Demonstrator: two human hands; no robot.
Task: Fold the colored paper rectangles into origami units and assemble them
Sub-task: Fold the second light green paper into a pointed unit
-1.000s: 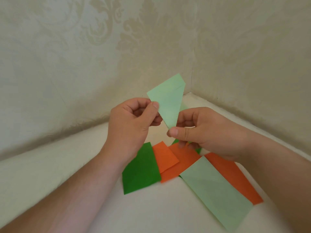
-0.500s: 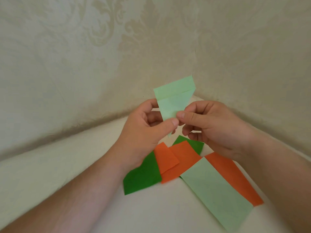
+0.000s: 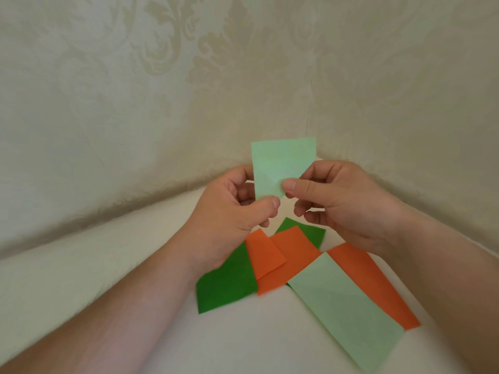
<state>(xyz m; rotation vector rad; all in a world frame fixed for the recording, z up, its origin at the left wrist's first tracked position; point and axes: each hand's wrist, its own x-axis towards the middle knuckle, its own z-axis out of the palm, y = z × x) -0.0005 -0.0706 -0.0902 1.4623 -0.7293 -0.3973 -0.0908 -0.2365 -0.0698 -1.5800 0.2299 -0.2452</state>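
I hold a light green paper piece (image 3: 280, 163) upright above the surface, partly folded at its lower end. My left hand (image 3: 232, 211) pinches its bottom edge between thumb and fingers. My right hand (image 3: 340, 201) pinches its lower right part with thumb and forefinger. Below my hands lie loose papers: a dark green rectangle (image 3: 224, 284), two overlapping orange pieces (image 3: 280, 263), a long light green rectangle (image 3: 345, 311), another orange strip (image 3: 375, 282) beside it, and a second dark green piece (image 3: 310, 233) partly hidden.
The papers lie on a cream white surface (image 3: 108, 265) set into a corner. Patterned beige walls (image 3: 162, 90) rise close behind and to the right of it.
The light green piece has turned from a slanted pointed shape to an upright, wider one. My hands came closer together and both thumbs now pinch its lower end.
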